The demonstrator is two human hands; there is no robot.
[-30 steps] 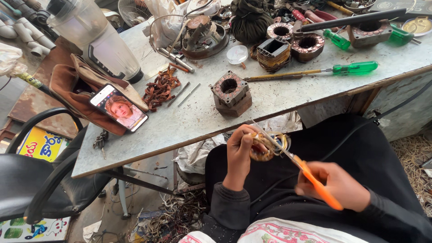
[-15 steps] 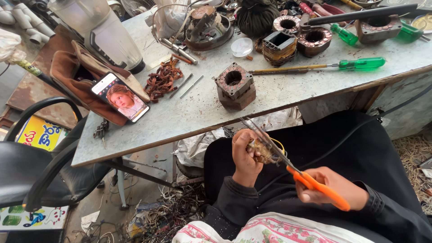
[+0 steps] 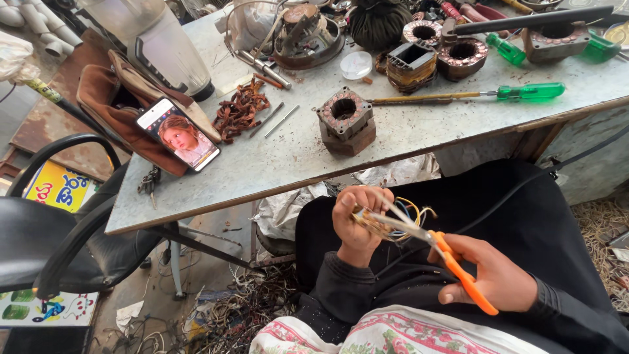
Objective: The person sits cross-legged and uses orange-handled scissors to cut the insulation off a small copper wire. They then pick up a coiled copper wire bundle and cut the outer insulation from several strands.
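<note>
My left hand (image 3: 357, 223) is closed around a small bundle of coloured wires (image 3: 407, 211) over my lap. My right hand (image 3: 493, 275) grips orange-handled scissors (image 3: 438, 248), and their metal blades reach up-left into the bundle by my left fingers. Both hands are below the front edge of the grey metal table (image 3: 288, 157). On the table just above them sits a square motor stator block (image 3: 346, 120).
A phone (image 3: 177, 134) lies lit on a brown pouch (image 3: 114, 98) at the left. A green-handled screwdriver (image 3: 472, 96), more stators (image 3: 432, 49), copper scrap (image 3: 240, 110) and a blender jar (image 3: 157, 39) crowd the table. A black chair (image 3: 59, 229) stands at the left over wire scraps (image 3: 242, 308).
My view has shifted slightly, and both hands with the wires and scissors have sunk a little lower over my lap. The scissor blades stay at the wire bundle.
</note>
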